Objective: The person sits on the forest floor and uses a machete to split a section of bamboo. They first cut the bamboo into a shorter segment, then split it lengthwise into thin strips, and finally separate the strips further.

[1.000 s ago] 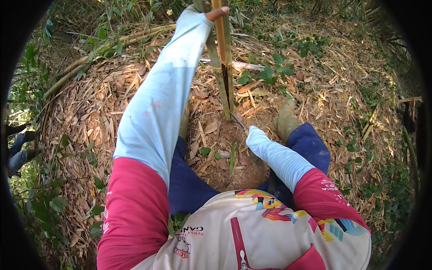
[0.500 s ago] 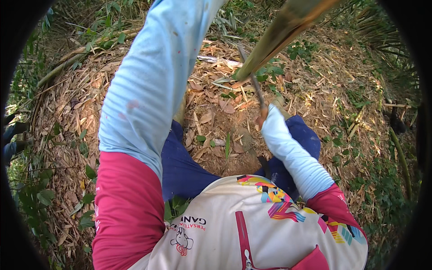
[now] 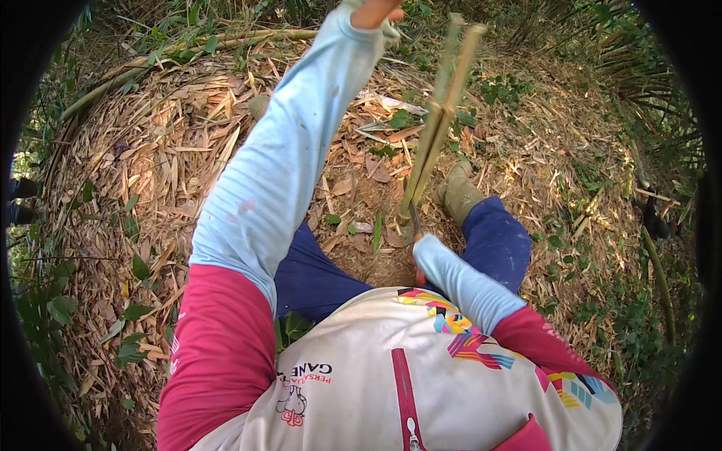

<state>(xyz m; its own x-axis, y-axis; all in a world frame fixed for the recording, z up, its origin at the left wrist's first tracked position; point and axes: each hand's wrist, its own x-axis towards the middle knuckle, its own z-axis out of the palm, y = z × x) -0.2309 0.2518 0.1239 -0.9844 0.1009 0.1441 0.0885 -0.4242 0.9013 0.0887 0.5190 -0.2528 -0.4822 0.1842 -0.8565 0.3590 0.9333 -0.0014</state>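
My left hand (image 3: pixel 374 13) is at the upper edge, partly cut off, with a fingertip showing. It is apart from the bamboo, and I cannot tell whether its fingers are open or closed. A bamboo length (image 3: pixel 440 120), split lengthwise into two narrow halves, leans upward in front of me, its upper ends blurred. At its lower end is the dark blade of a machete (image 3: pixel 414 218). My right hand (image 3: pixel 418 259) is closed around the machete's handle, low between my knees, mostly hidden by the light-blue sleeve.
Dry leaves and bamboo shavings (image 3: pixel 188 150) cover the ground. My right boot (image 3: pixel 459 194) stands close beside the bamboo. A long curved stem (image 3: pixel 113 83) lies at the far left, and leafy plants (image 3: pixel 135 331) grow at the left. Another person's dark-clothed legs (image 3: pixel 22 203) show at the left rim.
The bamboo has come down and nearer, and its split halves and upper ends now show. My right hand has moved down and left with the machete. My left hand has come into view.
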